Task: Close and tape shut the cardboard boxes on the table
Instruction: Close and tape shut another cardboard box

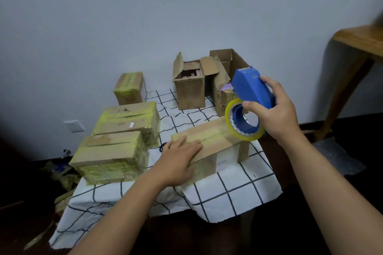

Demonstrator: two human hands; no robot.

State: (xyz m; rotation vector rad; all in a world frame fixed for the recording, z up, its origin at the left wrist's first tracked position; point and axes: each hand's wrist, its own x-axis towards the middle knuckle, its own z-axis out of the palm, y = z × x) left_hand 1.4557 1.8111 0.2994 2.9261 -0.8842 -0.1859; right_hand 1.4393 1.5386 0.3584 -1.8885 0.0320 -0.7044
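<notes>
A flat cardboard box (215, 136) with yellowish tape along its top lies near the table's front. My left hand (178, 159) presses flat on the near left end of this box. My right hand (275, 109) grips a blue tape dispenser (251, 87) with a roll of clear yellowish tape (240, 128), held just above the box's far right end. Two open boxes, one (190, 91) with raised flaps and another (223, 80) behind the dispenser, stand at the back of the table.
Three taped boxes sit on the left: a small one (129, 88) at the back, a middle one (128, 122) and a near one (109, 155). A white grid-pattern cloth (228, 190) covers the table. A wooden table (356, 47) stands right. Tape scraps litter the floor (62, 176).
</notes>
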